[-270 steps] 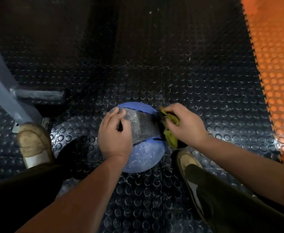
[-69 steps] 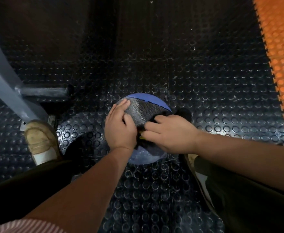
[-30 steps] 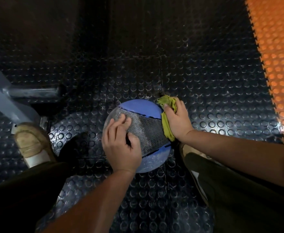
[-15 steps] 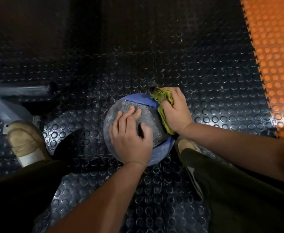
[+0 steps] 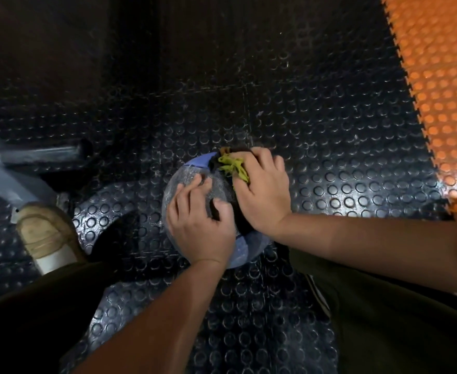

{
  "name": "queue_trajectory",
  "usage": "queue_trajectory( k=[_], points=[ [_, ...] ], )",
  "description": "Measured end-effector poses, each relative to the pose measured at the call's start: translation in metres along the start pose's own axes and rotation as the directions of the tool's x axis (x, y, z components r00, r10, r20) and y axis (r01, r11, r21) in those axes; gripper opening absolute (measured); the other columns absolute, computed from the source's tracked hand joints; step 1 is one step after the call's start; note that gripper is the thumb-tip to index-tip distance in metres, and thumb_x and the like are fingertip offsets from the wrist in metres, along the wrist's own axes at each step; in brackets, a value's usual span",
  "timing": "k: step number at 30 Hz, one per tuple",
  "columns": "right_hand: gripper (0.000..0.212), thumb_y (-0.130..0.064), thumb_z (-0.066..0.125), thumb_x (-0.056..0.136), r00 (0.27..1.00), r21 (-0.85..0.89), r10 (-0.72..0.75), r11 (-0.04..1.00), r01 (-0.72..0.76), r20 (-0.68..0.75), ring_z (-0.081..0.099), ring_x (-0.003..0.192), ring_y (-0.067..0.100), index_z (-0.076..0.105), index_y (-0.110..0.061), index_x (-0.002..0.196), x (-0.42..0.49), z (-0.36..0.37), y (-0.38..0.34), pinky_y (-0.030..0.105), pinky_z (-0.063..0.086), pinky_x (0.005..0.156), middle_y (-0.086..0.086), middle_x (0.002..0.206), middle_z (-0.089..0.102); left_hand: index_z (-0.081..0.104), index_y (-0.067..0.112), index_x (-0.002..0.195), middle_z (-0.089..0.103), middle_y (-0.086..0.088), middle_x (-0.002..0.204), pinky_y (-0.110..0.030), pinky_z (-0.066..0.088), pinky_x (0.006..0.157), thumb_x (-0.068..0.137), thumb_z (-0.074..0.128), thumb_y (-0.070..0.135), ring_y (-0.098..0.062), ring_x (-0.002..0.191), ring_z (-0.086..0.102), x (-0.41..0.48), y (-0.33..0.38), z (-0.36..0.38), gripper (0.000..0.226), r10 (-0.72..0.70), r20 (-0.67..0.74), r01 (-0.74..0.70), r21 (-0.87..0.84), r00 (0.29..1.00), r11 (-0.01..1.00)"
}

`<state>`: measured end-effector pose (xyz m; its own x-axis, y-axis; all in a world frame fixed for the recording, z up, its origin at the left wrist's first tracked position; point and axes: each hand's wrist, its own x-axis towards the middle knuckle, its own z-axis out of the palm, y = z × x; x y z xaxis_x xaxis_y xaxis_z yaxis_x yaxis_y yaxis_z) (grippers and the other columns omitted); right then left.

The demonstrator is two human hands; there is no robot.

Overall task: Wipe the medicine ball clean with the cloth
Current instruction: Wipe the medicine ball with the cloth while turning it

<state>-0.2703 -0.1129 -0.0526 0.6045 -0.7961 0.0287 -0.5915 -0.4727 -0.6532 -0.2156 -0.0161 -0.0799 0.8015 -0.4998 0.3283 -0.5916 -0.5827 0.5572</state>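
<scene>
Medicine ball (image 5: pixel 188 178) sits on the floor (image 5: pixel 316 130); left hand (image 5: pixel 197 225) lies spread on top, steadying it; right hand (image 5: pixel 262 195) grips the cloth (image 5: pixel 232 166) against its far side; wiping seems midway, underside likely undone.

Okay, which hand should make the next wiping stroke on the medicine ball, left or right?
Right. The right hand grips the cloth against the far right side of the medicine ball, so it can probably wipe at once. The left hand rests spread on the ball's top, steadying it, with no cloth.
</scene>
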Motion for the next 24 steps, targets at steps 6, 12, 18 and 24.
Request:
queue_trajectory(
  k=[6,12,18,24],
  points=[
    [0.035,-0.03,0.046,0.083,0.908,0.055,-0.418,0.907,0.418,-0.02,0.051,0.087,0.032,0.062,-0.024,0.114,0.004,0.016,0.003,0.04,0.04,0.074,0.008,0.108,0.058,0.064,-0.006,0.105,0.065,-0.021,0.11,-0.049,0.043,0.097,0.081,0.044,0.021,-0.042,0.107,0.057,0.011,-0.016,-0.01,0.041,-0.082,0.029,0.084,-0.068,0.996,0.994],
    [0.037,-0.03,0.044,0.086,0.969,0.276,-0.241,0.929,0.247,-0.054,0.042,0.1,0.022,0.057,-0.019,0.118,0.014,0.021,0.007,0.028,0.031,0.086,0.015,0.111,0.051,0.066,0.006,0.107,0.061,0.002,0.119,-0.036,0.034,0.106,0.084,0.04,0.026,-0.029,0.116,0.054,0.021,-0.031,-0.021,0.04,-0.13,0.081,0.145,-0.218,0.988,0.965],
    [0.04,-0.028,0.043,0.089,0.977,0.308,-0.204,0.927,0.213,-0.062,0.044,0.106,0.025,0.058,-0.006,0.119,0.014,0.02,0.02,0.027,0.031,0.09,0.016,0.114,0.048,0.067,0.01,0.111,0.061,0.0,0.124,-0.042,0.034,0.106,0.084,0.042,0.028,-0.03,0.121,0.053,0.019,-0.03,-0.017,0.041,-0.119,0.098,0.139,-0.224,0.988,0.965],
    [0.046,-0.035,0.038,0.094,0.918,0.456,0.336,0.797,-0.395,0.21,0.04,0.123,0.022,0.045,-0.012,0.133,0.014,0.035,0.065,0.033,0.027,0.108,0.004,0.127,0.042,0.066,0.005,0.111,0.057,0.004,0.122,-0.047,0.036,0.107,0.086,0.043,0.022,-0.032,0.119,0.055,0.014,-0.035,-0.019,0.038,-0.08,0.06,0.092,-0.238,0.995,0.967]
  ],
)
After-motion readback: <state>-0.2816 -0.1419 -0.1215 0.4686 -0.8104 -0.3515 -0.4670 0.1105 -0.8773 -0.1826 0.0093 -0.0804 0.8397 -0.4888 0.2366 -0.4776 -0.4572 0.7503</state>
